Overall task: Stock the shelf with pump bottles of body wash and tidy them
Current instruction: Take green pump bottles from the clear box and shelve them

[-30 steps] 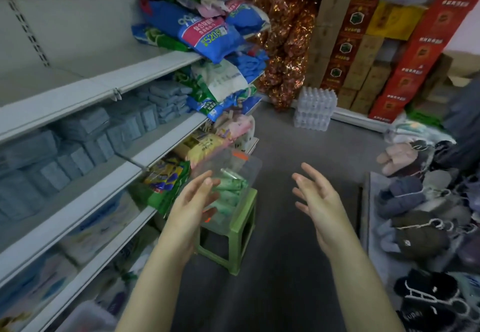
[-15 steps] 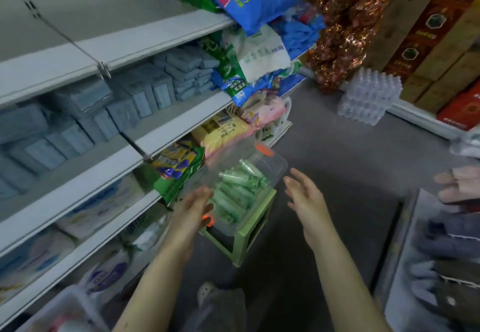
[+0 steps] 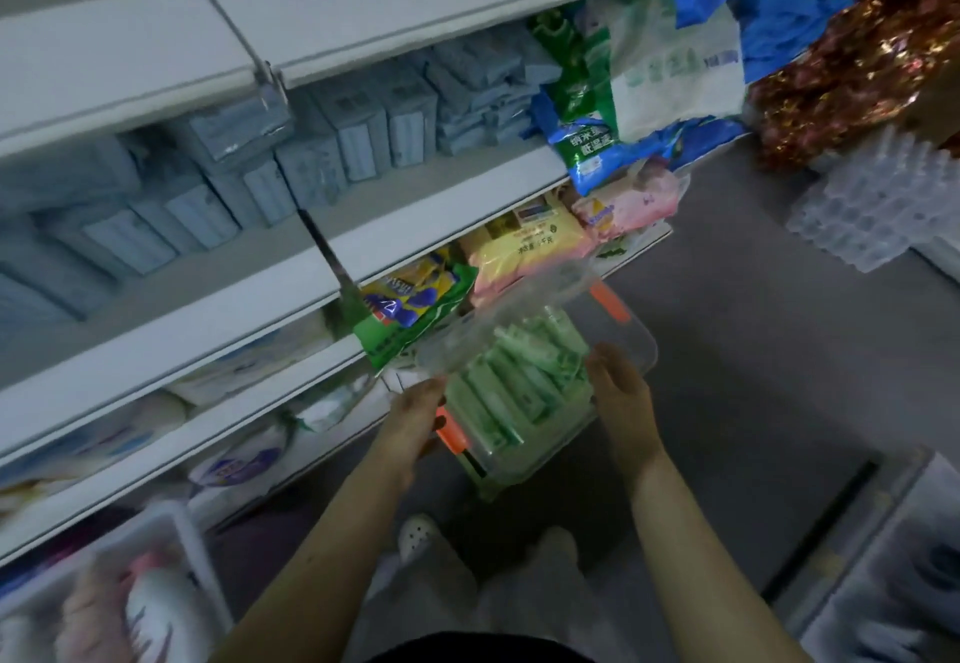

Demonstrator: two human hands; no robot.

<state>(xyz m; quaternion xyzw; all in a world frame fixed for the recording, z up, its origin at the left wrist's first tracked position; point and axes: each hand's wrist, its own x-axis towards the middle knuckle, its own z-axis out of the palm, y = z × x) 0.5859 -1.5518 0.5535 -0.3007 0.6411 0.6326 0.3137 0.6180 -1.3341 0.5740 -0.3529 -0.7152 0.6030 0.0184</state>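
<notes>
Looking down past my own knees, I see both bare forearms reaching forward to a clear plastic bin (image 3: 641,345) that sits on a green stool (image 3: 484,487) on the grey floor.

My left hand (image 3: 415,421) is on the bin's near left corner, thumb beside an orange latch (image 3: 451,438). The fingers are hidden behind the hand, so I cannot tell whether they are curled round the rim.

My right hand (image 3: 621,397) lies against the bin's right side, fingers fairly straight and together, holding nothing.

Between the two hands, inside the bin, are the green bottles (image 3: 511,392), lying on their sides and packed close. They are too blurred to show which way the pumps point. The right hand is nearer them, I judge.

Beyond and to the left runs the white shelf (image 3: 156,350), well above the bin.
</notes>
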